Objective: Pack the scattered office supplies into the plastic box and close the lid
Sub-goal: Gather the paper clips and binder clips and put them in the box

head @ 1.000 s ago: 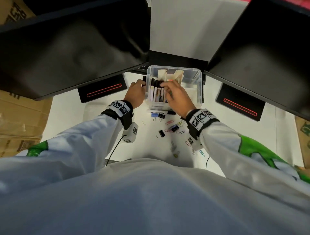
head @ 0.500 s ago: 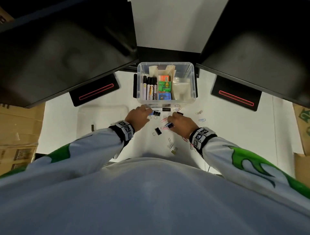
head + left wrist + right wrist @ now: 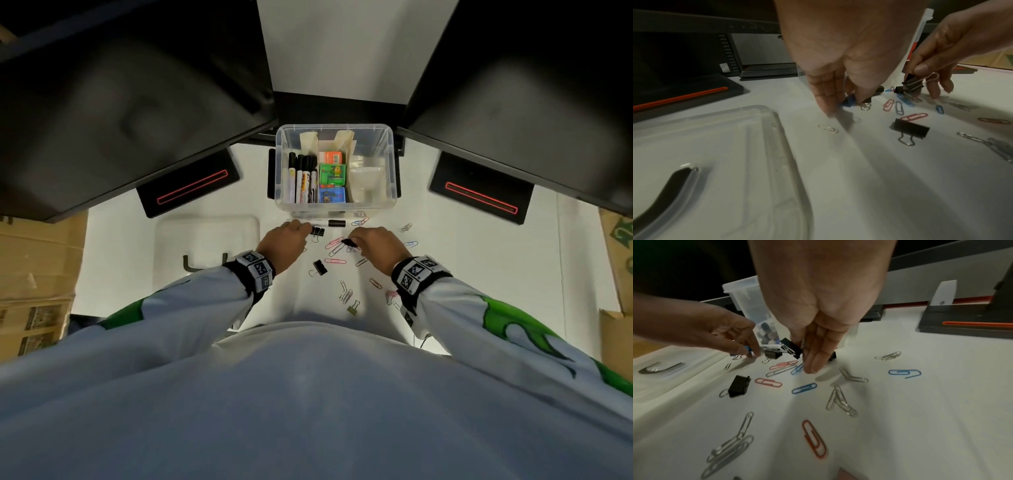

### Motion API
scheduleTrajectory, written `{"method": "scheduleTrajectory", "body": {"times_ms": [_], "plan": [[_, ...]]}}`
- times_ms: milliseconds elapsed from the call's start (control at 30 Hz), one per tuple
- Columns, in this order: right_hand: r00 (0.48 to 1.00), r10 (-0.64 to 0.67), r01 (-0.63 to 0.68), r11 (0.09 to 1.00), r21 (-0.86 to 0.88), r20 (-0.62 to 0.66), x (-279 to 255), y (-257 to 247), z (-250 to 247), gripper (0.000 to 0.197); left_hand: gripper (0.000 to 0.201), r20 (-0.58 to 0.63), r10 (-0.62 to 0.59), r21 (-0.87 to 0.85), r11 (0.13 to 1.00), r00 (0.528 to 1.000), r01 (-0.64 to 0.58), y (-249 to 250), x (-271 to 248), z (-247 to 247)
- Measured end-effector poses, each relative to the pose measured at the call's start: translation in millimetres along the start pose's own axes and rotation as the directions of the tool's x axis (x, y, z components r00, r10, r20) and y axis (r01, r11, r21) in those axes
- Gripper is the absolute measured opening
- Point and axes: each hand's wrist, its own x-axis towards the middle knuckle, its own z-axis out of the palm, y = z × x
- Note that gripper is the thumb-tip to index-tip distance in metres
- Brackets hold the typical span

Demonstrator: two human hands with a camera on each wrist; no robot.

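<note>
Right hand (image 3: 378, 247): fingers pinching a black binder clip (image 3: 791, 346), lifted off the worktop (image 3: 479, 260).
Left hand (image 3: 284, 242): fingers closing on a blue binder clip (image 3: 849, 102).
Plastic box (image 3: 390, 164): open, at 12 o'clock from both hands.
Lid (image 3: 205, 246): flat, at 9 o'clock.

White desk (image 3: 479, 260) under two angled black monitors (image 3: 130, 102), red-lined black bases (image 3: 187, 186), pale wall (image 3: 335, 44) between, cardboard boxes (image 3: 37, 260) at both sides.

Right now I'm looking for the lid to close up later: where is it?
The lid lies flat on the table, left of the left hand and nearer than the plastic box.
</note>
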Motion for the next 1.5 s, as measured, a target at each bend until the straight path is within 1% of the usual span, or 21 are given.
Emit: {"method": "scheduleTrajectory", "body": {"times_ms": [100,167,233,300,367,433,500,567,633,700,733,800,933,1000,1067,1133,1233,1333,1400,1433,1500], "plan": [[1.0,0.004,-0.001,0.988,0.152,-0.021,-2.5,2.1,-5.1,0.016,0.033,0.013,-0.002,-0.131,0.991,1.0,0.003,7.7,0.8,-0.8],[0.999,0.053,-0.054,0.955,0.291,0.011,-5.6,1.2,-7.3,0.01,0.037,0.023,0.016,-0.176,0.984,1.0,-0.012,12.2,2.3,1.1],[0.998,0.056,-0.063,0.927,0.37,0.029,-8.8,-3.1,-7.5,0.022,0.034,0.016,0.011,-0.122,0.993,1.0,-0.009,15.6,6.1,4.2],[0.995,0.019,-0.053,0.928,0.369,0.096,-10.8,-14.4,-5.7,0.031,0.032,0.018,-0.018,-0.067,0.998,1.0,0.019,17.6,10.4,5.5],[0.976,-0.054,-0.006,0.963,0.271,0.212,-10.2,-28.4,0.1,0.029,0.028,0.028,-0.019,-0.027,0.999,0.999,0.019,17.7,13.8,5.5],[0.949,-0.122,0.094,0.99,0.11,0.291,-7.9,-41.0,10.7,0.017,0.026,0.031,-0.014,0.01,1.0,0.999,0.014,16.7,14.2,3.7],[0.927,-0.134,0.167,0.984,-0.066,0.35,-2.8,-50.0,24.1,0.041,0.028,0.041,-0.026,0.005,1.0,0.999,0.026,16.2,12.1,0.2],[0.923,-0.142,0.223,0.955,-0.197,0.357,4.3,-54.2,35.7,0.059,0.025,0.054,-0.04,0.001,0.999,0.998,0.04,15.5,8.3,-4.6],[0.914,-0.174,0.284,0.92,-0.269,0.367,10.5,-56.0,43.6,0.064,0.017,0.059,-0.056,0.004,0.998,0.997,0.056,12.4,2.9,-8.8],[0.909,-0.201,0.325,0.891,-0.318,0.365,14.0,-57.0,47.4,0.061,0.014,0.053,-0.074,-0.013,0.997,0.996,0.075,8.5,-3.3,-13.6],[0.916,-0.19,0.306,0.901,-0.307,0.355,14.4,-57.5,47.5,0.057,0.015,0.048,-0.084,-0.03,0.996,0.995,0.086,6.6,-5.8,-15.4],[0.929,-0.155,0.237,0.947,-0.218,0.336,14.4,-57.7,44.9,0.045,0.021,0.03,-0.11,-0.076,0.991,0.993,0.112,4.9,-9.7,-18.9],[0.908,-0.172,0.198,0.98,-0.029,0.382,8.2,-53.6,26.9,0.025,0.023,-0.009,-0.127,-0.213,0.969,0.992,0.123,15.5,-19.2,-28.7],[0.926,-0.133,0.117,0.991,0.067,0.353,-1.0,-45.1,6.0,0.025,0.02,-0.062,-0.119,-0.307,0.947,0.991,0.095,23.6,-24.1,-40.2],[0.949,-0.078,0.011,0.976,0.216,0.304,-12.2,-34.2,-23.2,0.025,0.019,-0.142,-0.114,-0.415,0.909,0.983,0.045,30.7,-24.4,-58.5],[0.973,-0.042,-0.04,0.939,0.342,0.228,-20.3,-26.2,-57.1,0.021,0.02,-0.224,-0.099,-0.462,0.887,0.97,-0.016,38.9,-16.3,-79.3],[0.996,0.045,-0.072,0.889,0.451,0.071,-16.6,-16.6,-98.4,0.023,0.025,-0.296,-0.084,-0.468,0.881,0.951,-0.067,58.7,8.2,-108.8],[0.979,0.174,-0.095,0.847,0.524,-0.104,1.4,-11.2,-120.2,0.022,0.014,-0.346,-0.09,-0.477,0.874,0.934,-0.093,81.8,37.8,-127.8],[0.957,0.259,-0.142,0.816,0.56,-0.134,14.2,-12.5,-125.9,0.019,0.011,-0.326,-0.097,-0.486,0.871,0.94,-0.079,93.9,52.5,-133.3],[0.95,0.287,-0.169,0.8,0.576,-0.119,19.5,-13.8,-126.9,0.019,0.015,-0.296,-0.1,-0.488,0.871,0.95,-0.061,97.6,57.4,-133.5],[0.943,0.325,-0.227,0.786,0.575,-0.072,26.0,-17.7,-126.9,0.027,0.035,-0.217,-0.088,-0.469,0.883,0.972,-0.025,99.9,62.2,-131.1]]}}
